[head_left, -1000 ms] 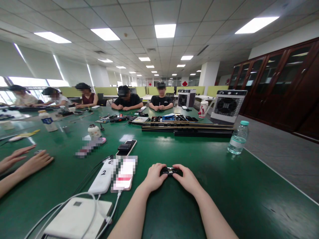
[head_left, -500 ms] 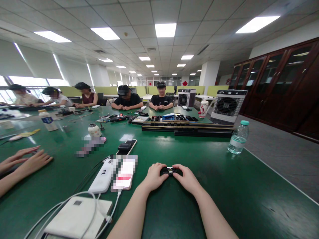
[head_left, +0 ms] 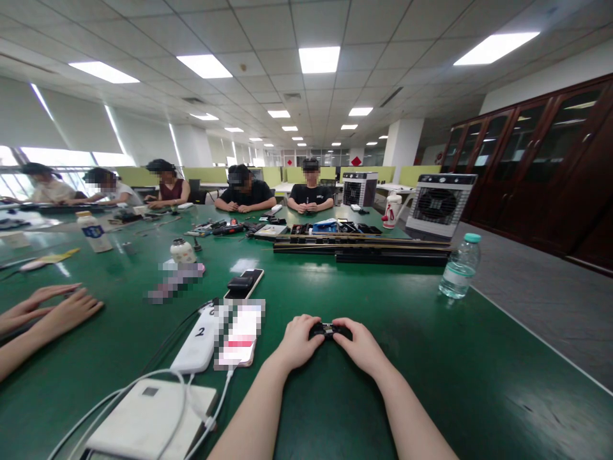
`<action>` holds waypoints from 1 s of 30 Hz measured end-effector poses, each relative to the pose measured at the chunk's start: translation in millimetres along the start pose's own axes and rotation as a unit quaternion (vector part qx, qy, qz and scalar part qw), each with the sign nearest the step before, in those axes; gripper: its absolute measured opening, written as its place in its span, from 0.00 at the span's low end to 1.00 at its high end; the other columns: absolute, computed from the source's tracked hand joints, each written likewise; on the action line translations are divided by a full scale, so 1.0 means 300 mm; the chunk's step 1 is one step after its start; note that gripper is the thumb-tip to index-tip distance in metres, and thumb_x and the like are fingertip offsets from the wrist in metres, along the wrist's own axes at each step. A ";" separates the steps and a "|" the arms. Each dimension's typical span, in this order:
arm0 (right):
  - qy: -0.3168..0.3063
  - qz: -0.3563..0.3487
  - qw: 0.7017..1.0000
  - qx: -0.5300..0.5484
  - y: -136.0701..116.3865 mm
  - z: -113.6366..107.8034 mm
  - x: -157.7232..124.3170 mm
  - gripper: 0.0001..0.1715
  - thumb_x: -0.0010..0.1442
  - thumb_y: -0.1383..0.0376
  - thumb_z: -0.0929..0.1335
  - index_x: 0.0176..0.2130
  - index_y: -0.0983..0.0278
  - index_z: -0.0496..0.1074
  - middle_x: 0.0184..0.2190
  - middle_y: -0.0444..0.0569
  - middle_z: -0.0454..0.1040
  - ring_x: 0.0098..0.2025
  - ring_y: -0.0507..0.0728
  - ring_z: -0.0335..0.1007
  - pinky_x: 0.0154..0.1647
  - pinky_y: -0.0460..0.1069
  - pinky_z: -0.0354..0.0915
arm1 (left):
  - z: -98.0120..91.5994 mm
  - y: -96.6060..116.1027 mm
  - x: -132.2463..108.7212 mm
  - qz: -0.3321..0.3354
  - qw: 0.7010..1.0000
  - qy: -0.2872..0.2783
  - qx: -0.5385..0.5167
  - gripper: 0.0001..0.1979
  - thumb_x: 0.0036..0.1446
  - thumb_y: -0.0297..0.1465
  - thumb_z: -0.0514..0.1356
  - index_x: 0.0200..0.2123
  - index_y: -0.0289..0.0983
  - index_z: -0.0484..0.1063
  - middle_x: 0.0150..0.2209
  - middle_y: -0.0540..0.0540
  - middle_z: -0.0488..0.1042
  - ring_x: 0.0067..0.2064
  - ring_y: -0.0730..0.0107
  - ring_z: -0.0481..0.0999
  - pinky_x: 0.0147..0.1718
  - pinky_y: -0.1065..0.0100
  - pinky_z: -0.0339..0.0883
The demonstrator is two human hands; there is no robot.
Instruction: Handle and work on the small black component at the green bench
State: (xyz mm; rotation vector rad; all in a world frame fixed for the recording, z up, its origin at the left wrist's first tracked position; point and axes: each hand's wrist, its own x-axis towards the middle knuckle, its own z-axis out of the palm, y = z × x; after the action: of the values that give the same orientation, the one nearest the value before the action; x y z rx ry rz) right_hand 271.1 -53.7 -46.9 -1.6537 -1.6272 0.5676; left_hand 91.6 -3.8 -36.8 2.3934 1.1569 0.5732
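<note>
A small black device (head_left: 328,329) with a pale, shiny patch in its middle lies between my hands, low over the green table (head_left: 335,396). My left hand (head_left: 297,336) grips its left end between thumb and fingers. On the opposite end, my right hand (head_left: 358,338) holds it the same way. The fingers cover both ends, so its exact kind is unclear. To the left of my left hand lie a phone with a lit screen (head_left: 239,335) and a white power bank marked 2 (head_left: 195,338).
A white box (head_left: 151,418) with looping cables sits front left. A water bottle (head_left: 458,268) stands right, near the table edge. Long black rails (head_left: 383,254) lie across the middle, with tools behind. A co-worker's hands (head_left: 62,310) rest at left; other people sit beyond.
The whole view has shifted very slightly. Both my hands stay on the black device in the same grip, with no clear movement.
</note>
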 end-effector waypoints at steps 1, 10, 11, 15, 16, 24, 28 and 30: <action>0.000 0.000 1.000 0.001 0.000 0.001 0.000 0.18 0.52 0.62 0.66 0.44 0.60 0.73 0.44 0.49 0.76 0.49 0.60 0.69 0.54 0.56 0.61 | 0.001 0.000 0.000 0.001 1.000 0.000 0.004 0.18 0.55 0.35 0.56 0.50 0.39 0.68 0.48 0.44 0.71 0.50 0.59 0.67 0.50 0.61 0.59; 0.002 0.000 1.000 0.000 0.001 0.004 0.003 0.17 0.53 0.64 0.65 0.44 0.61 0.73 0.45 0.49 0.76 0.49 0.59 0.69 0.54 0.55 0.61 | 0.001 0.006 -0.005 0.031 0.999 0.021 0.030 0.16 0.56 0.35 0.56 0.47 0.40 0.70 0.44 0.45 0.73 0.47 0.60 0.69 0.46 0.63 0.61; 0.003 0.000 1.000 0.000 0.002 0.005 0.003 0.17 0.53 0.64 0.65 0.44 0.61 0.73 0.45 0.49 0.76 0.49 0.59 0.69 0.54 0.55 0.61 | 0.001 0.007 -0.005 0.032 0.999 0.021 0.032 0.15 0.56 0.35 0.56 0.47 0.40 0.70 0.44 0.45 0.73 0.46 0.60 0.69 0.46 0.63 0.61; 0.006 0.003 1.000 0.004 0.003 0.006 0.003 0.17 0.54 0.64 0.64 0.43 0.60 0.73 0.44 0.48 0.76 0.49 0.59 0.70 0.54 0.55 0.62 | 0.001 0.011 -0.004 0.025 0.999 0.017 0.035 0.17 0.55 0.33 0.55 0.48 0.39 0.70 0.44 0.45 0.73 0.47 0.60 0.69 0.46 0.63 0.61; 0.006 0.004 1.000 0.005 0.003 0.005 0.003 0.17 0.54 0.64 0.64 0.43 0.60 0.73 0.44 0.48 0.76 0.49 0.59 0.70 0.54 0.55 0.62 | 0.001 0.012 -0.003 0.022 0.999 0.015 0.036 0.17 0.54 0.33 0.55 0.49 0.39 0.69 0.45 0.45 0.73 0.47 0.60 0.69 0.47 0.63 0.61; 0.003 0.009 1.000 -0.005 -0.007 -0.001 -0.001 0.17 0.54 0.63 0.64 0.43 0.61 0.73 0.45 0.49 0.76 0.49 0.59 0.69 0.54 0.55 0.62 | 0.000 0.011 -0.006 0.017 1.000 0.017 0.015 0.19 0.52 0.32 0.55 0.49 0.39 0.69 0.46 0.44 0.72 0.49 0.60 0.68 0.49 0.61 0.60; 0.000 0.009 1.000 -0.005 -0.005 0.000 0.001 0.17 0.54 0.63 0.64 0.43 0.60 0.73 0.44 0.49 0.76 0.49 0.59 0.70 0.53 0.55 0.62 | 0.005 0.006 -0.005 0.014 1.000 0.017 0.011 0.19 0.54 0.34 0.55 0.50 0.40 0.68 0.47 0.45 0.72 0.49 0.59 0.68 0.50 0.61 0.59; 0.000 0.008 1.000 -0.006 -0.005 0.000 0.001 0.17 0.54 0.63 0.64 0.43 0.61 0.73 0.44 0.49 0.76 0.48 0.59 0.70 0.53 0.55 0.62 | 0.007 0.003 -0.005 0.012 1.000 0.019 0.007 0.19 0.55 0.36 0.56 0.51 0.40 0.68 0.47 0.44 0.72 0.50 0.59 0.68 0.50 0.61 0.59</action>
State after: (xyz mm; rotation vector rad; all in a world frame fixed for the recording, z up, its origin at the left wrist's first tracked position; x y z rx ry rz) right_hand 270.1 -53.5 -45.8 -1.6756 -1.6222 0.5673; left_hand 92.5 -5.9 -38.3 2.4203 1.1537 0.6229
